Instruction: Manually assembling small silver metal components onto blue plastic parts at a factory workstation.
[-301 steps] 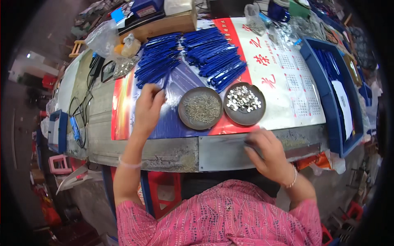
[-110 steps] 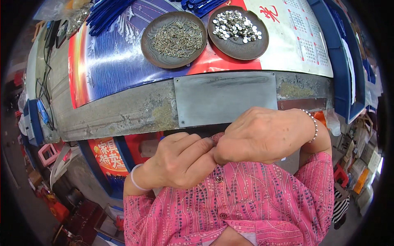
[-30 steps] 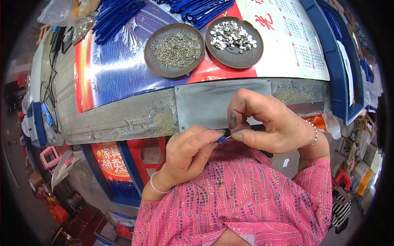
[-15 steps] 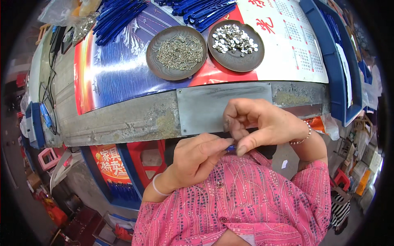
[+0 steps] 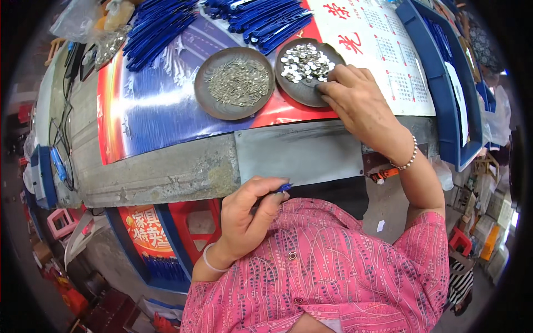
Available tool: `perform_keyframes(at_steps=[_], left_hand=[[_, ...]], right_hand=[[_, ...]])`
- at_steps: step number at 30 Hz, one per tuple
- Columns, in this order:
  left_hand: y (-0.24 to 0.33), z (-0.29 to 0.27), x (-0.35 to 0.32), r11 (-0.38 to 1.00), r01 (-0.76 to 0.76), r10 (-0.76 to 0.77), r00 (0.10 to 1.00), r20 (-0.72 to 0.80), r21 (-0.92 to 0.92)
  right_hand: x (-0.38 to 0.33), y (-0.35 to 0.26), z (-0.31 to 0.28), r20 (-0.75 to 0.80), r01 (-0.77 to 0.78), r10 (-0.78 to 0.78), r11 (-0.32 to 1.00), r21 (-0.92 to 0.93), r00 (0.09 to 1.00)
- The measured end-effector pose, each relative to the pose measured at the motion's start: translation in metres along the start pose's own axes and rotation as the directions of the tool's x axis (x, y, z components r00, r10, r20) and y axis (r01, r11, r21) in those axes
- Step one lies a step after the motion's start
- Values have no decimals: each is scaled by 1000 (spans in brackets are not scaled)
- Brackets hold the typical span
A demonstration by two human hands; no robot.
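Observation:
Between thumb and fingers, my left hand (image 5: 247,211) pinches a small blue plastic piece (image 5: 285,187), most of it hidden by the grip. It is held low, in front of the table's near edge. My right hand (image 5: 355,97) reaches over a dark round dish (image 5: 302,95) of small shiny round discs (image 5: 305,62). Its fingertips are pressed together at the dish's right side; whatever lies between them is too small to make out. Left of it, a second dark dish (image 5: 211,109) holds many thin metal pins (image 5: 239,82).
Bundles of long blue plastic strips (image 5: 158,30) lie at the back on a calendar sheet (image 5: 388,61). A metal plate (image 5: 300,150) is fixed to the table's front edge. Blue trays stand at the right (image 5: 444,83) and below left (image 5: 180,244). A cable (image 5: 65,111) runs along the left.
My right hand has left the left hand and moved up and right to the disc dish. My left hand has shifted slightly left and down, keeping the blue piece.

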State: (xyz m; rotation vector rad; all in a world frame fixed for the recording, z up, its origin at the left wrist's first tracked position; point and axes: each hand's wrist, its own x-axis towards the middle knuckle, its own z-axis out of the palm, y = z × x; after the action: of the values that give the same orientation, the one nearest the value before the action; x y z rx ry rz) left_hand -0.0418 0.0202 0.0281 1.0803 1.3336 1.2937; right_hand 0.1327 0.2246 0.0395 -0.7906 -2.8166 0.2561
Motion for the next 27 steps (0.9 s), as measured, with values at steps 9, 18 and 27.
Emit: perform_keyframes(at_steps=[9, 18, 27], left_hand=[[-5, 6, 3, 1000, -15, 15, 1000, 21, -20], [-1, 9, 5, 996, 68, -68, 998, 5, -52], [0, 12, 5, 998, 57, -57, 998, 23, -20]], right_hand=[[0, 10, 4, -1, 8, -8, 999, -34, 1000], [-12, 27, -16, -108, -60, 67, 996, 70, 992], [0, 28, -3, -53, -15, 20, 996, 87, 998]])
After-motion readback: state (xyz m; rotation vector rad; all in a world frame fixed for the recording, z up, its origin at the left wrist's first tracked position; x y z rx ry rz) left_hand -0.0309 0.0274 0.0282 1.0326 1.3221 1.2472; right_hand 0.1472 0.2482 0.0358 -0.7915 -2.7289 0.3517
